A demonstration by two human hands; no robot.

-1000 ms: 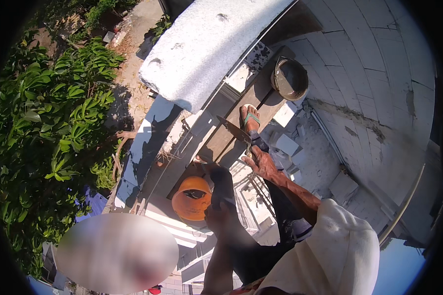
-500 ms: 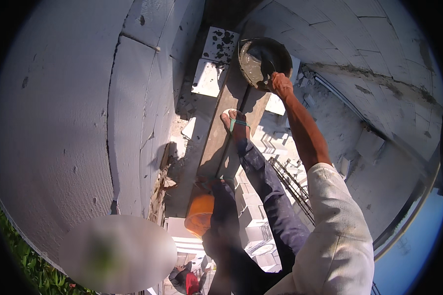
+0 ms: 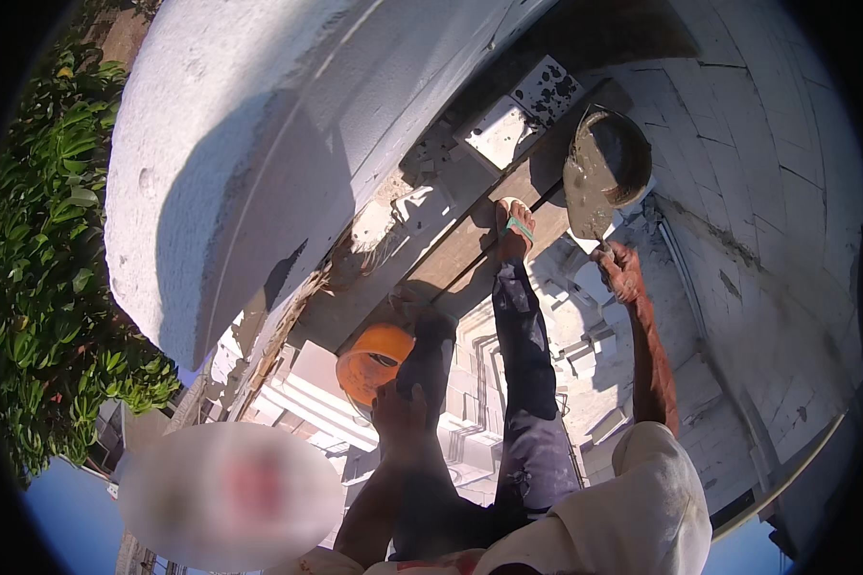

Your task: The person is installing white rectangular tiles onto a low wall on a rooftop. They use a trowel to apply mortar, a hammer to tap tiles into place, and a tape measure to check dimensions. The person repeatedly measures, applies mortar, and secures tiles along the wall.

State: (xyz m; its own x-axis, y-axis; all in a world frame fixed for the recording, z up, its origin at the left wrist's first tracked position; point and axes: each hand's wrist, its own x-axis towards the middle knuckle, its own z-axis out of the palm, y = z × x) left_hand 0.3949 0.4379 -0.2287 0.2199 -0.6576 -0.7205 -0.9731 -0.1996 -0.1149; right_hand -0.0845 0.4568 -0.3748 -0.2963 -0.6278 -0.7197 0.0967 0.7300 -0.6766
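My right hand [image 3: 622,272] is closed round the handle of a trowel, its fingers wrapped tight. Wet grey mortar covers the trowel's blade [image 3: 590,203], held at the near left rim of a dark round bucket [image 3: 636,158]. The bucket stands on the wooden planks and has mortar on its inner wall. My left hand [image 3: 400,407] lies on my left leg by the knee, seemingly with nothing in it, its fingers partly in shade. Beside it is an orange bucket [image 3: 362,369].
A pale block wall [image 3: 288,163] rises at the left, another block wall [image 3: 767,172] at the right. My sandalled foot [image 3: 516,228] stands on the planks [image 3: 465,251]. White blocks [image 3: 501,132], one spotted dark, lie beyond. Far below, through gaps, are more pale blocks. Leaves [image 3: 58,249] grow at far left.
The trowel has come up out of the bucket with mortar on it, drawn toward me by my right hand. My left hand has come into view on my leg. The whole view has turned.
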